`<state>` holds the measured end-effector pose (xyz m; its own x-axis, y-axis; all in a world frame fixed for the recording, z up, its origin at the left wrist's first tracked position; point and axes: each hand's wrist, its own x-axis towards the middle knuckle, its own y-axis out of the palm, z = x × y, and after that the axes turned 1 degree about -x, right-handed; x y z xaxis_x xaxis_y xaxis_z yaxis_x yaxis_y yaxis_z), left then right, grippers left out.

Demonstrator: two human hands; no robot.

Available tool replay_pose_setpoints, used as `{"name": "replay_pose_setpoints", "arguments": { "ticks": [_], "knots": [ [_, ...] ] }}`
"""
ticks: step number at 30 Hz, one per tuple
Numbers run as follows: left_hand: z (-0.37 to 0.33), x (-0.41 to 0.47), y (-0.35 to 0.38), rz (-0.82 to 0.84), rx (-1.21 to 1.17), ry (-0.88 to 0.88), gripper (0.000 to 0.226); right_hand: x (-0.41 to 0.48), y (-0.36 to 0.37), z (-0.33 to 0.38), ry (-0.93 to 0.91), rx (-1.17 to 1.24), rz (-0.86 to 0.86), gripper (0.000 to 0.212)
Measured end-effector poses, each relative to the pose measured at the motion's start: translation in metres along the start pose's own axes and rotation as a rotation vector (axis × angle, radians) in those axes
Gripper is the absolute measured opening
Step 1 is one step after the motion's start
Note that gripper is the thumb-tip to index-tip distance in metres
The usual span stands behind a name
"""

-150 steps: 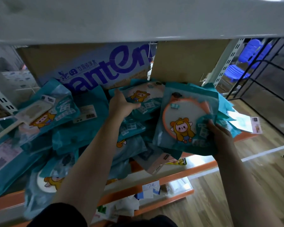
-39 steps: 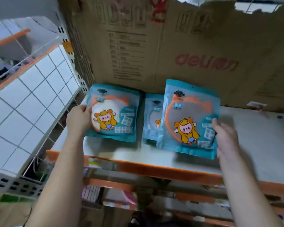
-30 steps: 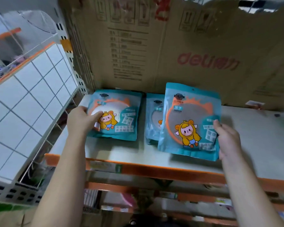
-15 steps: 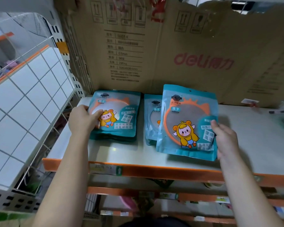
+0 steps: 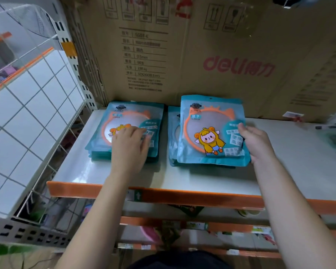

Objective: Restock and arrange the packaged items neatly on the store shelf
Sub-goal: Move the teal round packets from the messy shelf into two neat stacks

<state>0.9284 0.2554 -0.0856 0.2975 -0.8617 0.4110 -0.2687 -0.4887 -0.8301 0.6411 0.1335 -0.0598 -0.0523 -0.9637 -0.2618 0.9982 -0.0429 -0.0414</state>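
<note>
On the shelf (image 5: 291, 164), just in front of the cardboard box (image 5: 221, 55), the right grip (image 5: 255, 141) pinches a mirror pouch (image 5: 208, 121) by its edge. The left grip (image 5: 129, 144) lies flat on the neighbouring stack (image 5: 128, 113). Pouches look light and slick (mirror inside, likely fragile), so edges are the best hold.

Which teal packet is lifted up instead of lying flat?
The right packet, pinched at its edge by the right hand; the left stack lies flat under the left hand.
</note>
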Motion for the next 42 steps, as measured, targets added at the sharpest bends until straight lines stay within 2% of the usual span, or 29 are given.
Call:
{"name": "replay_pose_setpoints", "arguments": {
  "ticks": [3,7,10,14,17,23,28,36,39,42],
  "knots": [
    [-0.010,-0.010,0.009,-0.004,-0.008,0.045,0.027,0.011,0.011,0.005,0.015,-0.057,0.037,0.016],
    [-0.009,-0.016,0.013,0.019,0.004,0.019,0.030,0.018,0.020,0.010,0.044,-0.266,0.182,0.005],
    [-0.008,-0.018,0.014,0.026,-0.004,0.008,0.032,0.022,0.020,0.014,0.035,-0.315,0.225,0.017],
    [-0.009,-0.018,0.015,0.009,-0.026,-0.015,0.030,0.021,0.023,0.014,-0.041,-0.347,0.168,0.022],
    [-0.010,-0.018,0.016,0.006,-0.041,-0.025,0.030,0.022,0.027,0.006,-0.098,-0.476,0.099,0.024],
    [-0.008,-0.019,0.016,0.019,-0.039,-0.036,0.032,0.016,0.025,-0.002,-0.278,-0.865,-0.022,0.055],
    [-0.009,-0.019,0.018,0.021,-0.038,-0.041,0.032,0.003,0.006,-0.019,-0.136,-0.796,0.054,0.059],
    [-0.012,-0.019,0.015,0.021,-0.006,-0.042,0.031,-0.004,0.007,-0.028,-0.139,-0.652,0.058,0.059],
    [-0.023,-0.015,0.013,-0.013,-0.002,-0.010,0.032,-0.004,-0.006,-0.026,-0.149,-0.642,0.028,0.050],
    [-0.050,-0.001,0.018,0.041,-0.003,0.042,0.029,-0.004,-0.031,-0.022,-0.272,-0.688,-0.070,0.033]
  ]
}}
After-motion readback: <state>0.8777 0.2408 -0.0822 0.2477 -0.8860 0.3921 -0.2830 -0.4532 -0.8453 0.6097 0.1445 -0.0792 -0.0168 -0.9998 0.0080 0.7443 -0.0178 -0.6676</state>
